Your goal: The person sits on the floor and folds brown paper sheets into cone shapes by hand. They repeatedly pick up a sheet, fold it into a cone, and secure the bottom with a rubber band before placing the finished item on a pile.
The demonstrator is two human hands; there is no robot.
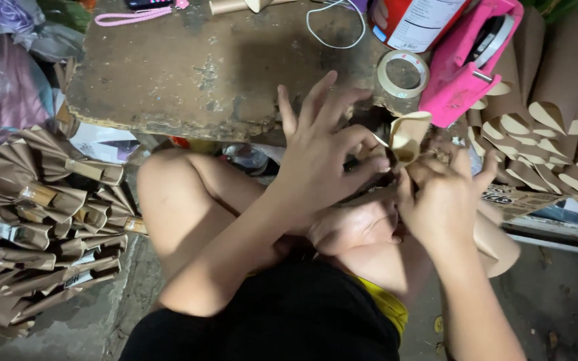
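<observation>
bare knees and black shorts (pixel 289 314) fill the space closest to the lens, and just above them both hands work one piece of brown paper (pixel 406 137) that is being curled into a cone. left hand (pixel 322 160) lies over the near side of the paper with its fingers spread apart, pressing rather than pinching; right hand (pixel 446 204) is closed round the lower part of the roll, thumb and fingers pinched on the overlap. the paper sits between the two hands, its curled mouth poking up past the left fingertips, and a wider flap hangs below the right wrist.

to do this step well, i judge the right hand should keep the point of the cone tight while the left smooths the seam flat, so the edge lies even before any tape goes on. a loose grip would probably let the roll spring open.

just beyond the left fingertips a tape roll (pixel 403 72) rests on the worn tabletop (pixel 209 73), with a pink tape dispenser (pixel 469 60) beside it. right of the right hand stand finished cones (pixel 556 113); far left of the left hand lies a heap of folded brown paper bundles (pixel 41 220).
</observation>
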